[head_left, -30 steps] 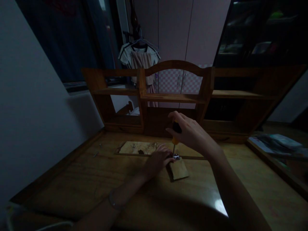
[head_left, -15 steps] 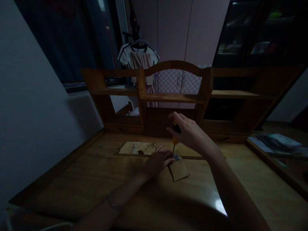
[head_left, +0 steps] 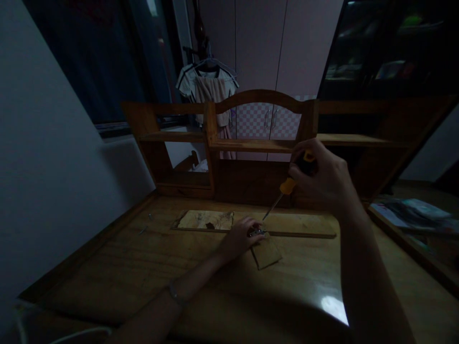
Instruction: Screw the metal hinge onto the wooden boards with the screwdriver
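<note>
My right hand (head_left: 319, 172) is closed round the yellow and black handle of a screwdriver (head_left: 288, 186). The screwdriver leans down to the left, its tip in the air just above and beside a small metal fitting (head_left: 258, 232). With thumb and fingers, my left hand (head_left: 244, 237) grips the fitting at the upper edge of a small square wooden block (head_left: 267, 252). The block lies on the wooden desk top. Behind it is a long flat wooden board (head_left: 301, 224), its left part covered with stained, peeling material.
Two small screws (head_left: 143, 230) lie on the desk (head_left: 118, 267) at the left. A wooden shelf unit (head_left: 258, 145) stands along the back. Papers (head_left: 412, 212) are at the right, and clothes (head_left: 210, 91) hang behind the shelves.
My right hand has lifted the screwdriver up and to the right, away from the fitting, and the tool is now tilted. My left hand has barely moved.
</note>
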Available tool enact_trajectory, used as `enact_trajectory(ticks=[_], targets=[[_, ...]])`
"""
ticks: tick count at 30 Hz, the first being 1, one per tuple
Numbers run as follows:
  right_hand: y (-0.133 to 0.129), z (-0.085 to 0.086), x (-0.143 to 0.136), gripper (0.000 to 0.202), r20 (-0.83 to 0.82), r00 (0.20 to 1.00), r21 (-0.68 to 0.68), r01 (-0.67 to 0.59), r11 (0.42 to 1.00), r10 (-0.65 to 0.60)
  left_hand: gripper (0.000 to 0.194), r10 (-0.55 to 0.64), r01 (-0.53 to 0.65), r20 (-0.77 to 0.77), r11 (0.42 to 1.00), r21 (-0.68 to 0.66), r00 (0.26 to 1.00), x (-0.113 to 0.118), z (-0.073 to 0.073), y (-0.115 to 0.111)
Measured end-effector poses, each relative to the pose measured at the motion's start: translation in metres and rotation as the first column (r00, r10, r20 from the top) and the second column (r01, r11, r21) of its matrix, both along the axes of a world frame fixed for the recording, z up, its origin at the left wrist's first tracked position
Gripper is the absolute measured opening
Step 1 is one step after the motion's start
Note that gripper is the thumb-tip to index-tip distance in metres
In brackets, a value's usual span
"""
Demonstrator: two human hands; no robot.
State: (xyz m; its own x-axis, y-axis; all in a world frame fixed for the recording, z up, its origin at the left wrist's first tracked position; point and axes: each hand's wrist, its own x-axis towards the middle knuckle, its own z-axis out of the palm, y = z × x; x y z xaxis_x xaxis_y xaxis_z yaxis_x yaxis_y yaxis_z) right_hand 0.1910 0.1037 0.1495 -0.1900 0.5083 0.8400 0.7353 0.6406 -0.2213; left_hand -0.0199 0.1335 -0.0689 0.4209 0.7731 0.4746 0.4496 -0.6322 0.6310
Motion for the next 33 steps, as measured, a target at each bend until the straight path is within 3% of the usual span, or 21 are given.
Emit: enact_trajectory(ticks=[5, 10, 14, 18, 26, 33], targets=[[0.0, 0.002, 0.018, 0.026, 0.037, 0.998, -0.009, 0.041, 0.999, -0.041, 0.014, -0.019, 0.02, -0.088, 1.0, 0.007, 0.996, 0.008, -0.002, 0.003], [0.003, -0.002, 0.007, 0.021, 0.1, 0.993, -0.087, -0.05, 0.995, 0.058, 0.006, -0.052, 0.058, -0.157, 0.998, 0.03, 0.986, 0.001, 0.003, 0.006], [0.006, -0.01, -0.008, 0.019, 0.13, 0.979, -0.16, -0.138, 0.977, 0.16, 0.009, -0.078, 0.092, -0.202, 0.994, 0.061, 0.976, -0.01, 0.005, 0.009], [0.009, -0.017, -0.018, 0.018, 0.146, 0.968, -0.194, -0.173, 0.966, 0.203, 0.016, -0.052, 0.056, -0.171, 0.998, 0.017, 0.984, -0.012, 0.003, 0.01], [0.01, -0.018, -0.022, 0.019, 0.157, 0.961, -0.199, -0.194, 0.961, 0.227, 0.015, -0.031, 0.027, -0.155, 0.999, -0.026, 0.987, -0.008, 0.004, 0.008], [0.007, -0.014, -0.019, 0.018, 0.127, 0.97, -0.18, -0.183, 0.967, 0.207, 0.019, 0.024, -0.017, -0.101, 0.997, 0.071, 0.995, -0.006, 0.002, 0.006]])
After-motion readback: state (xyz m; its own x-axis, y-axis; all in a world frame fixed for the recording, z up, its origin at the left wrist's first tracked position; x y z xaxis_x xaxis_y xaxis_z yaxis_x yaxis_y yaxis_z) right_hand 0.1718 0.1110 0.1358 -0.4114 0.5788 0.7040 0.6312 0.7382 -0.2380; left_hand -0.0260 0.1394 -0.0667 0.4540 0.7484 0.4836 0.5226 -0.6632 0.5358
